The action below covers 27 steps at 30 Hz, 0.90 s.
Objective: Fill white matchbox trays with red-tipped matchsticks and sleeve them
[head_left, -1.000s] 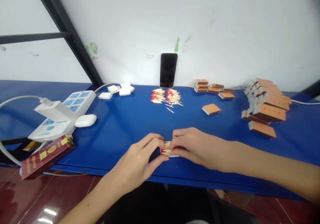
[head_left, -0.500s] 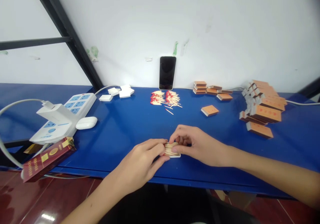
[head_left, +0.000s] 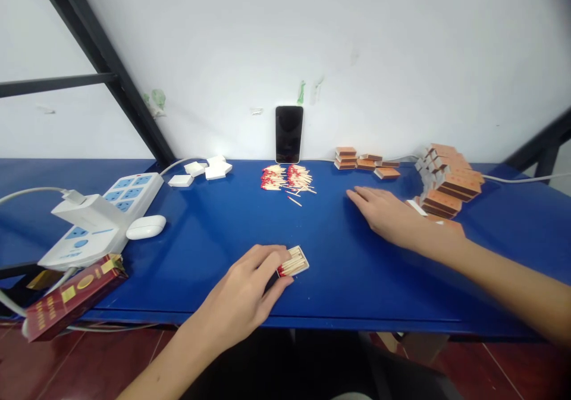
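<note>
A small white tray filled with red-tipped matches lies near the front edge of the blue table. My left hand pinches the tray's left end with fingers curled. Farther back and to the right, my right hand lies flat on the table with its fingers stretched out toward the left. It covers the spot where a single orange matchbox lay, and that box is hidden. A loose pile of matches sits at the back centre.
Orange matchboxes are stacked at the right and in a smaller group by the wall. A black phone leans on the wall. White empty trays, a power strip, a white earbud case and a red carton are at the left.
My right hand let go of the match tray and moved back and right, onto the lone orange matchbox. My left hand stays on the tray, which now shows fully. The view shifted slightly.
</note>
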### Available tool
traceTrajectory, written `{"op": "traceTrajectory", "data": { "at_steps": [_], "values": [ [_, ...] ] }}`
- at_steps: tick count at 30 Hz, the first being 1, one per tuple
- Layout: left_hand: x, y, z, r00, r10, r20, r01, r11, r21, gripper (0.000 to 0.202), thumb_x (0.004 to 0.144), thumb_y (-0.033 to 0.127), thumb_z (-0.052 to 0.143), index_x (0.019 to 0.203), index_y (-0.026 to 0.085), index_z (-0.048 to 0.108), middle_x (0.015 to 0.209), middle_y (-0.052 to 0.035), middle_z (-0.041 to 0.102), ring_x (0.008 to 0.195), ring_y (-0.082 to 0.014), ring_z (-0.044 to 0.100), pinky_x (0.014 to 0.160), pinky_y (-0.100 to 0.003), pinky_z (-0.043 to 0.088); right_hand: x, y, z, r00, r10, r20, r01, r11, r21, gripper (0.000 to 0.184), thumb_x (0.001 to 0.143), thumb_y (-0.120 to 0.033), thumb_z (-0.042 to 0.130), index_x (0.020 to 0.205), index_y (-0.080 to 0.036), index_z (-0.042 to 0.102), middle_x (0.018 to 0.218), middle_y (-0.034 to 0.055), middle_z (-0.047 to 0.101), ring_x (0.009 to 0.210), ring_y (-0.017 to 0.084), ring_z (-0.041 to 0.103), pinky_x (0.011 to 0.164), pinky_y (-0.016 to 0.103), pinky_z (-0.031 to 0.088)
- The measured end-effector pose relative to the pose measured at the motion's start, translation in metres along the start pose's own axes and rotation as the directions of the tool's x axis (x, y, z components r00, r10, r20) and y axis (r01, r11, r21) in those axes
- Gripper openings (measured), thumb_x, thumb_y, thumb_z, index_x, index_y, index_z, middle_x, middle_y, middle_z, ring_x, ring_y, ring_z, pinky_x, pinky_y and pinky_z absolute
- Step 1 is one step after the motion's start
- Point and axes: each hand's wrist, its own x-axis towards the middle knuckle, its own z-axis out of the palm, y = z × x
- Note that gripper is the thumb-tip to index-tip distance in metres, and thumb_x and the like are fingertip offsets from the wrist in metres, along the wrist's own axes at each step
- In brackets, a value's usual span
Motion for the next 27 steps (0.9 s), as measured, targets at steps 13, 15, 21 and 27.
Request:
{"op": "traceTrajectory", "data": {
  "at_steps": [13,15,21,27],
  "values": [
    [-0.004,-0.002,0.006,0.983,0.164,-0.084,-0.148,0.975,0.167,0.032,0.097,0.015,0.050,0.126,0.018,0.064,0.124,-0.0133,0.065,0.109,-0.0228,0.067,0.091,-0.037,0.060,-0.014,-0.095,-0.039,0.992,-0.120,-0.044,0.119,0.743,0.658,0.035,0.093,-0.032,0.058,0.126,-0.018,0.058,0.112,0.0104,0.069,0.102,0.024,0.060,0.088,0.041,0.052],
    [-0.004,-0.002,0.004,0.984,0.170,-0.057,-0.158,0.972,0.172,0.029,0.097,0.015,0.048,0.117,0.018,0.069,0.123,-0.0141,0.066,0.108,-0.0234,0.067,0.090,-0.039,0.060,-0.013,-0.092,-0.038,0.991,-0.130,-0.019,0.105,0.702,0.704,0.037,0.092,-0.033,0.060,0.127,-0.020,0.058,0.109,0.0092,0.069,0.102,0.023,0.061,0.088,0.040,0.053],
    [0.002,0.000,0.000,0.990,0.142,0.003,-0.141,0.983,0.121,0.029,0.099,0.019,0.046,0.115,0.019,0.071,0.125,-0.0137,0.065,0.107,-0.0239,0.068,0.088,-0.039,0.061,-0.008,-0.085,-0.039,0.993,-0.112,0.046,0.044,0.685,0.727,0.041,0.089,-0.037,0.064,0.125,-0.019,0.060,0.108,0.0096,0.067,0.099,0.023,0.063,0.085,0.039,0.054],
    [0.002,-0.001,-0.001,0.996,0.080,0.045,-0.078,0.996,-0.042,0.029,0.098,0.018,0.049,0.120,0.024,0.067,0.131,-0.0074,0.061,0.113,-0.0197,0.065,0.096,-0.034,0.057,-0.006,-0.084,-0.035,0.980,-0.199,-0.014,0.145,0.663,0.734,0.036,0.091,-0.032,0.062,0.125,-0.020,0.060,0.103,0.0086,0.068,0.100,0.022,0.062,0.087,0.038,0.053]
  ]
}}
